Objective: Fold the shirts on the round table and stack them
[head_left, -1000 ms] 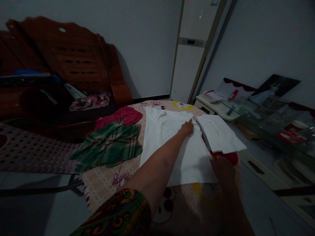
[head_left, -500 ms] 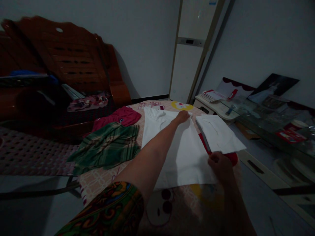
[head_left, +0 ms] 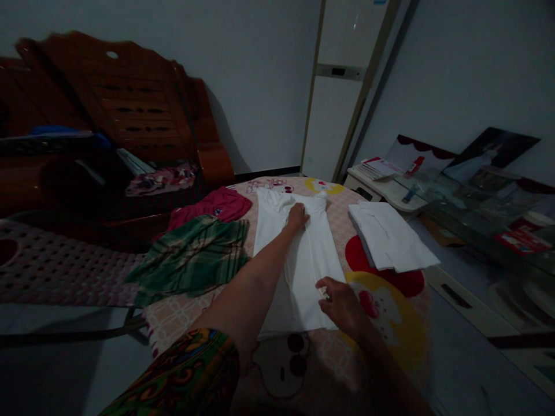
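Note:
A white shirt [head_left: 277, 277] lies spread on the round table, its collar at the far end and its right side turned inward over the body. Near the collar, my left hand [head_left: 298, 217] is closed on the turned-in edge. My right hand [head_left: 342, 303] is lower down the same side, thumb and forefinger curled around a bit of the white cloth. Beyond it on the right rests a folded white garment [head_left: 388, 237] in a flat stack.
Left of the shirt lie a green plaid garment [head_left: 195, 254] and a crimson garment [head_left: 212, 207]. The patterned tablecloth [head_left: 277, 370] covers the table. A wooden sofa [head_left: 130, 110] stands behind on the left; a glass-topped cabinet [head_left: 468, 214] is at the right.
Both hands have moved left, carrying the shirt's right edge inward over its body. The shirt is narrower now, and more of the tablecloth's red and yellow print shows at right.

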The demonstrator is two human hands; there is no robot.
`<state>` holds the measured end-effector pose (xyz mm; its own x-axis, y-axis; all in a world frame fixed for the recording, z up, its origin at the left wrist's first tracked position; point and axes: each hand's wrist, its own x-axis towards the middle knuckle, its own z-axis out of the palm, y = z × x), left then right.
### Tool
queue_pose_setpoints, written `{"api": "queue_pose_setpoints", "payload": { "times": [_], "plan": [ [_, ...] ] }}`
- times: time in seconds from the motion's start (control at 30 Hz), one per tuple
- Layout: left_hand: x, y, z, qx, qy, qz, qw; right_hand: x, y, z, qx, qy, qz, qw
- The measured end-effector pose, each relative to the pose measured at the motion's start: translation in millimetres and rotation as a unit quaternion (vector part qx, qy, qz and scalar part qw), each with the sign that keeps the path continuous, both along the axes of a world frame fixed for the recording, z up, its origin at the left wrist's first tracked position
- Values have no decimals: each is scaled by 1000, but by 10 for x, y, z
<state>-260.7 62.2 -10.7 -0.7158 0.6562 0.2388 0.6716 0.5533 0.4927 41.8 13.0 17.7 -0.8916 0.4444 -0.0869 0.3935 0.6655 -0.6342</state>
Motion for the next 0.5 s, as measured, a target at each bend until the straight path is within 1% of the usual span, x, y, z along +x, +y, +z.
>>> {"api": "queue_pose_setpoints", "payload": {
  "times": [0.17, 0.23, 0.3, 0.4, 0.43, 0.5],
  "plan": [
    [22, -60, -55, -4, 9, -8, 1000, 9, 20, -27, 20, 9, 11, 1000],
    [20, -74, -59, -8, 16, -3, 1000, -2, 18, -29, 7, 9, 19, 1000],
    [22, -83, -46, -2, 28, 19, 999, -10, 13, -27, -35, 13, 32, 999],
    [39, -73, 13, 19, 45, 47, 998, -9, 5, -13, -121, 25, 44, 991],
    [46, -61, 41, 27, 48, 41, 998, -5, 2, -9, -149, 27, 42, 988],
    [57, -23, 101, 40, 48, 4, 998, 3, 0, -13, -195, 28, 36, 980]
  ]
}}
